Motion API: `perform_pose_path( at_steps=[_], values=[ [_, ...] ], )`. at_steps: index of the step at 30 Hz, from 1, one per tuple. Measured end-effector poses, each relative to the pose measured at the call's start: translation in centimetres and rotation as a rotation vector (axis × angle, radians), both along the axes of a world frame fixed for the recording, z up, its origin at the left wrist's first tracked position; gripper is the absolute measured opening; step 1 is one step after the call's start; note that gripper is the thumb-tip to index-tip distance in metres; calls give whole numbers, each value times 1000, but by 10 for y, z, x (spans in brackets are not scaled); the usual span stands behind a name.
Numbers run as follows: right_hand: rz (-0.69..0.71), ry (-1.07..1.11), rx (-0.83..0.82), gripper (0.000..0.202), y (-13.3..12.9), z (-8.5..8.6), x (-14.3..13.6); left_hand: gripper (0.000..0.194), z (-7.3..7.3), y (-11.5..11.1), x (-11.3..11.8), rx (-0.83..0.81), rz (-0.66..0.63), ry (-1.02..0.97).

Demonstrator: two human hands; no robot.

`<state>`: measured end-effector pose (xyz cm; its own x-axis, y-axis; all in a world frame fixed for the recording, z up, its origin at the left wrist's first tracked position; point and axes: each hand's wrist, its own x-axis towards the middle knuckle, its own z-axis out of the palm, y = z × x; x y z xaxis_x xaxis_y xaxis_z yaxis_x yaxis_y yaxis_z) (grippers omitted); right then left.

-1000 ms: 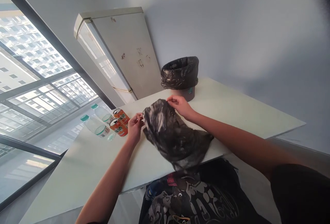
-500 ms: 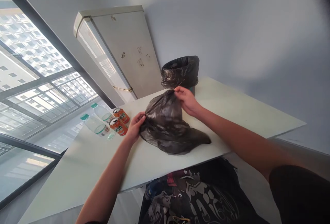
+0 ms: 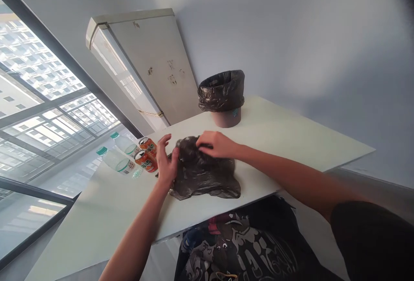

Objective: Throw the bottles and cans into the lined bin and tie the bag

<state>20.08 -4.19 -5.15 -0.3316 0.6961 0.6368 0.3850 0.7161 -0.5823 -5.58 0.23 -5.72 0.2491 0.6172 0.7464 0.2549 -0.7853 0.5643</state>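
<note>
A crumpled black plastic garbage bag (image 3: 207, 177) lies on the white table (image 3: 284, 138) in front of me. My left hand (image 3: 166, 162) is at the bag's left edge, thumb and fingers spread apart, with the thumb against the plastic. Over the top of the bag, my right hand (image 3: 215, 143) has its fingers curled onto the black film, pinching it. The fingertips are partly lost among the folds.
Behind the bag stands a pinkish trash can (image 3: 226, 119) lined with a black bag (image 3: 223, 93). Two orange soda cans (image 3: 145, 161) and two clear plastic bottles (image 3: 114, 160) with green caps stand left of my left hand. A fridge (image 3: 145, 65) is beyond the table, windows at left.
The bag was stretched up between both hands; now it is lower and bunched on the table. My left hand's fingers have come off its edge, and my right hand has moved down and nearer.
</note>
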Motion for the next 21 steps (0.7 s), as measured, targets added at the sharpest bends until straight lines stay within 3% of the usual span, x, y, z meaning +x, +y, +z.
perform_pose_path(
  at_steps=[3, 5, 7, 9, 12, 14, 17, 21],
  values=[
    [198, -44, -16, 13, -14, -2, -18, 82, -5, -19, 18, -116, -258, 165],
    [247, 35, -73, 13, -20, 2, -20, 61, -15, -22, 25, -208, -274, 293],
    [231, 153, -121, 14, -20, 10, -14, 18, -25, -19, 27, -275, -202, 396],
    [142, 369, -138, 23, -16, 19, -2, 19, -29, -11, 25, -295, -145, 425],
    [-117, 828, -52, 33, -5, 30, 19, 17, -22, -2, 18, -227, -129, 394],
    [-263, 1002, 23, 32, 2, 33, 31, 34, -13, -2, 14, -184, -131, 333],
    [-253, 816, -35, 25, 5, 31, 37, 69, 0, -9, 9, -199, -211, 193],
    [37, 152, -87, 13, -3, 15, 9, 88, 5, -23, 14, -198, -339, 129]
  ],
)
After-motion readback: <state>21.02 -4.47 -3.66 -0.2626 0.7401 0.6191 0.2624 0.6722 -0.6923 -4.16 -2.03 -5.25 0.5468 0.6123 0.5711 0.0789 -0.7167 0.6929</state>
